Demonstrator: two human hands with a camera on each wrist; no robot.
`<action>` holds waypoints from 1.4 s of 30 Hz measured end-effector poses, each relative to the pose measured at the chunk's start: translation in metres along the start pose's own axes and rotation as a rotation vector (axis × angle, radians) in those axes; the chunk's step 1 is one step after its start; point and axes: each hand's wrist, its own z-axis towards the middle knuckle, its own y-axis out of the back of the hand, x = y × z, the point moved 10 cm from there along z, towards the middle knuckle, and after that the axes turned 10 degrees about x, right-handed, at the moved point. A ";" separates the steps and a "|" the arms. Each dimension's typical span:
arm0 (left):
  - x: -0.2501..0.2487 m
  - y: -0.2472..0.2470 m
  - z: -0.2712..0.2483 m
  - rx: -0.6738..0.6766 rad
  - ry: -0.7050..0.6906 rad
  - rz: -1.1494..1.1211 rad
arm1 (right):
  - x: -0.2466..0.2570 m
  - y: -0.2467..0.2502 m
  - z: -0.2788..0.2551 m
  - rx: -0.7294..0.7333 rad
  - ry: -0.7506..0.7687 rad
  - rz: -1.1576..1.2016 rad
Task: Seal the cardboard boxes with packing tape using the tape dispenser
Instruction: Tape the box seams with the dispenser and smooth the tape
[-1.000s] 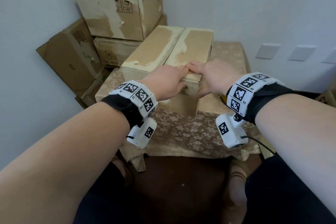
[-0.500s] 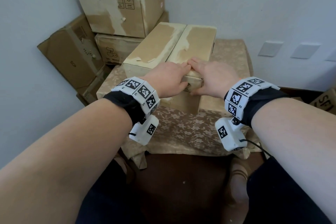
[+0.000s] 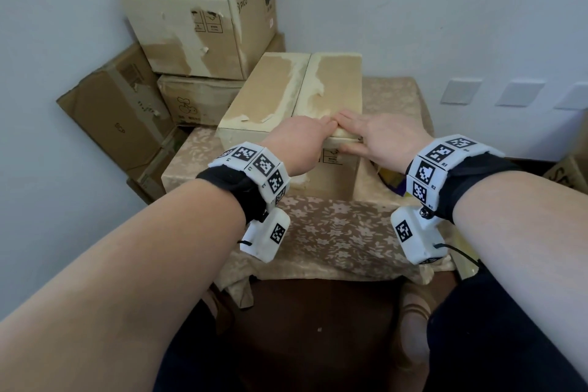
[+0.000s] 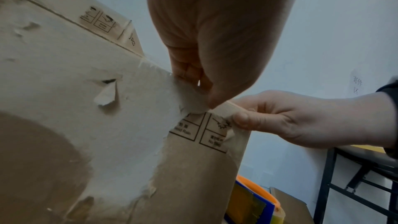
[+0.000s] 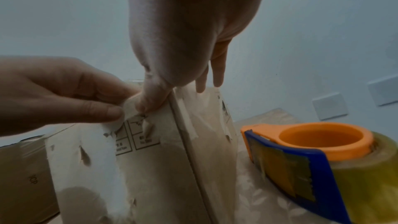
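A stack of boxes (image 3: 197, 19) fills the corner behind a cloth-covered table (image 3: 318, 232), on which the cardboard box (image 3: 292, 95) being sealed lies lengthwise, probably so its centre seam faces the person. Both hands meet at its near top edge: the left hand (image 3: 299, 143) curls fingers over the rim with its thumb on the end face, and the right hand (image 3: 378, 140) lies fingers flat on top, thumb pressing beneath (apparently smoothing tape down). The tape dispenser (image 5: 318, 156) sits unheld on the cloth just right of the box.

Black wristbands (image 3: 235, 183), white coded marker blocks (image 3: 254, 162)
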 end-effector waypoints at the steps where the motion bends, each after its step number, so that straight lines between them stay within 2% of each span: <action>1: -0.002 0.000 0.002 0.004 0.004 0.004 | -0.002 0.000 -0.001 -0.002 0.000 0.005; 11: -0.008 0.006 0.009 0.046 0.000 -0.031 | -0.011 0.000 -0.006 0.031 0.009 0.052; 17: -0.012 0.009 0.014 0.084 0.044 -0.098 | -0.020 0.006 -0.013 0.037 -0.034 -0.008; 20: -0.010 0.007 0.008 0.137 0.000 -0.173 | -0.016 0.007 -0.009 0.052 -0.029 -0.031; 22: 0.002 0.010 -0.002 0.146 -0.006 -0.316 | -0.013 0.010 -0.004 0.062 -0.066 -0.055; 24: 0.033 0.016 -0.018 0.080 0.095 -0.522 | -0.005 0.016 0.001 0.052 -0.089 -0.080; 26: 0.077 0.019 -0.035 -0.041 0.234 -0.614 | 0.006 0.018 0.008 0.065 -0.093 -0.070; 28: 0.120 0.010 -0.055 -0.114 0.378 -0.615 | 0.023 0.017 0.017 0.084 -0.067 -0.063; 31: 0.161 -0.017 -0.080 -0.102 0.504 -0.574 | 0.049 0.019 0.033 0.094 -0.033 -0.080; 33: 0.172 -0.039 -0.087 -0.065 0.496 -0.659 | 0.064 0.022 0.043 0.081 -0.014 -0.073; 36: 0.169 -0.054 -0.081 -0.048 0.393 -0.781 | 0.088 0.026 0.053 0.046 0.047 -0.060; 39: 0.169 -0.054 -0.073 -0.072 0.333 -0.771 | 0.108 0.027 0.067 0.018 0.074 -0.075; 42: 0.169 -0.054 -0.065 -0.038 0.284 -0.699 | 0.118 0.031 0.078 -0.012 0.051 -0.082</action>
